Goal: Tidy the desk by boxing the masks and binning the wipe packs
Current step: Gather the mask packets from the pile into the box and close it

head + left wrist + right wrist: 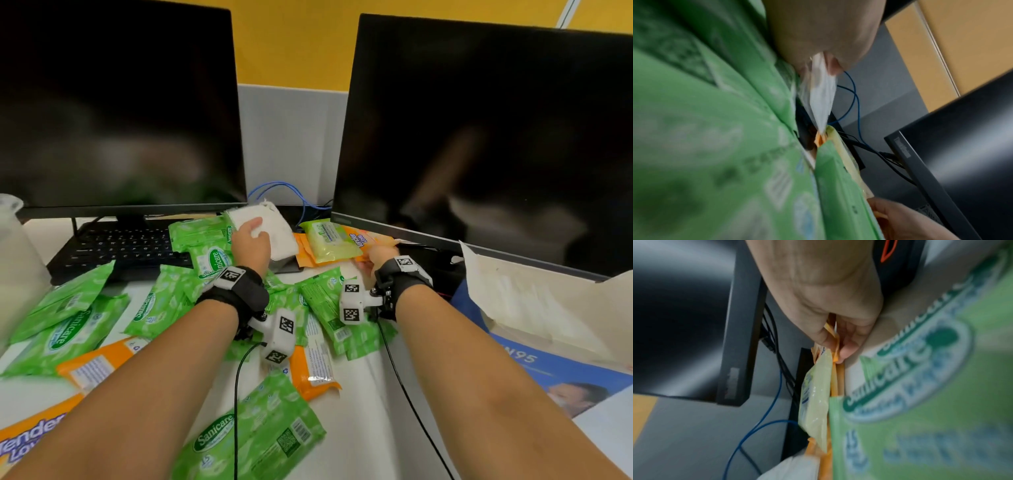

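My left hand (253, 233) grips a white mask in clear wrap (277, 236), lifted at the back of the desk between the two monitors. The left wrist view shows the wrapped mask (820, 97) pinched edge-on by the left hand (830, 65). My right hand (371, 257) pinches the edge of an orange wipe pack (376, 240) by the right monitor's foot. A yellow-green wipe pack (329, 240) lies on that pack. The right hand (836, 344) shows thumb and fingers closed on the orange pack (835, 337), beside the yellow-green pack (816, 394). The blue N95 mask box (555, 366) lies open at the right.
Several green Sanicare packs (68, 329) and orange packs (311, 377) are scattered over the white desk. A black keyboard (120, 246) sits under the left monitor (116, 102). The right monitor (496, 137) stands close behind my right hand. Blue cables (291, 192) loop at the back.
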{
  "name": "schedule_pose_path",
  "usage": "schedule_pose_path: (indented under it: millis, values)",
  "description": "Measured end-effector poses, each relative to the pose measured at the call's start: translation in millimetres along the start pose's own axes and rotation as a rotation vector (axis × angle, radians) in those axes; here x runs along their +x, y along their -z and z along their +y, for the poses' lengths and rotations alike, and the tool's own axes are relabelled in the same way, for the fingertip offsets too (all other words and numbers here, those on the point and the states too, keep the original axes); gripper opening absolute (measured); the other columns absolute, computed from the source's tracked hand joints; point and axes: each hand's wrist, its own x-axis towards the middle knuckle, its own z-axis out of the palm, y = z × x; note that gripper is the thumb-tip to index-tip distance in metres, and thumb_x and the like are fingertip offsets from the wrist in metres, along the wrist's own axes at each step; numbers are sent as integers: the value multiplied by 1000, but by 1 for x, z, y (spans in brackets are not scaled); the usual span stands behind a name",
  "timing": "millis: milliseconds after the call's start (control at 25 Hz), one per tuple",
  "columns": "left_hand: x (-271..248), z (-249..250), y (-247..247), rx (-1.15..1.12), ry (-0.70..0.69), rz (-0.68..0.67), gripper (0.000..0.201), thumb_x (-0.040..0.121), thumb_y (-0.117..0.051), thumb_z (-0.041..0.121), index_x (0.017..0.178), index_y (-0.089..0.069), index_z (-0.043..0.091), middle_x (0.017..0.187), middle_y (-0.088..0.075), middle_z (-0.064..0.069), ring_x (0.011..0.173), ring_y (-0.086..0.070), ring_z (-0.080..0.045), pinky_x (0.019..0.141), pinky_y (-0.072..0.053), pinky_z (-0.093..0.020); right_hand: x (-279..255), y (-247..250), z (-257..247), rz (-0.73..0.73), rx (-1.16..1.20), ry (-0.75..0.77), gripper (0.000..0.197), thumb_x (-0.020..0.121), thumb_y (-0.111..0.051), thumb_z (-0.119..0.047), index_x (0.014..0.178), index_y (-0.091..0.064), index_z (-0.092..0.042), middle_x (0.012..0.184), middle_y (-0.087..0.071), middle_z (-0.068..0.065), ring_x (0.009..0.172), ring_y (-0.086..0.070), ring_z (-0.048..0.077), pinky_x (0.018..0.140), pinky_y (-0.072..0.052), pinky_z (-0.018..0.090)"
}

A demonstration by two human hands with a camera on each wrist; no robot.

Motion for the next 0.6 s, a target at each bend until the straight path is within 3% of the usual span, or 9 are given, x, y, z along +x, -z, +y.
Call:
schedule_pose_path:
  millis: [80,120,200,280,320,400,440,520,600]
  values:
    - [3,-9,2,-63,66,-73,46,88,-44,-2,133,-53,8,138,-49,-13,123,-51,-30,106,-43,-40,-14,-15,-5,-7,-23,-42,12,89,-46,4,94,-52,-5,106,-55,15,57,-61,15,43,-50,19]
    - [4,-10,3,-111,92,-89,48,89,-43,-3,136,-49,7,140,-47,-12,125,-50,-28,106,-42,-37,-24,-21,-7,-19,-76,-82,16,87,-44,8,80,-50,-5,93,-56,16,45,-54,14,37,-45,17]
    - [5,-11,6,-168,110,-91,49,91,-42,-3,139,-46,7,141,-45,-11,125,-49,-27,102,-42,-33,-36,-28,-11,-132,-291,-113,19,81,-50,7,69,-48,-7,71,-50,12,43,-45,15,38,-40,20]
    - [4,-11,7,-172,99,-47,49,92,-44,0,139,-45,8,143,-45,-11,126,-48,-27,100,-42,-32,-46,-32,-14,-233,-567,-95,12,77,-63,-5,82,-53,-9,76,-51,9,63,-55,20,57,-53,29]
    - [3,-11,7,-164,99,-19,49,91,-46,1,140,-44,9,143,-45,-11,126,-47,-27,101,-42,-32,-48,-30,-17,-246,-715,-77,20,77,-66,-11,93,-55,-11,85,-56,9,78,-61,23,73,-58,36]
    - [0,-8,4,-122,107,-8,57,88,-55,5,143,-40,10,143,-43,-13,127,-46,-29,104,-43,-37,-50,-22,-21,-202,-861,-43,17,82,-63,-15,97,-56,-10,92,-61,9,87,-64,25,88,-56,38]
    - [0,-5,4,-67,109,-37,62,86,-60,8,144,-37,10,143,-40,-15,127,-46,-31,105,-42,-40,-48,-15,-23,-165,-856,-21,5,87,-58,-14,89,-57,-9,88,-61,9,79,-64,23,83,-57,32]
    - [-1,2,6,130,73,-132,65,85,-64,11,143,-37,9,143,-37,-16,126,-44,-30,106,-40,-38,-46,0,-20,-24,-900,30,18,94,-48,-15,78,-56,-11,87,-60,13,69,-58,21,64,-55,26]
    - [-6,12,12,243,-45,-136,50,87,-59,7,135,-48,6,139,-44,-18,126,-45,-30,104,-36,-32,-52,9,-20,115,-1087,161,21,94,-46,-20,95,-62,-8,105,-62,18,82,-61,29,62,-49,28]
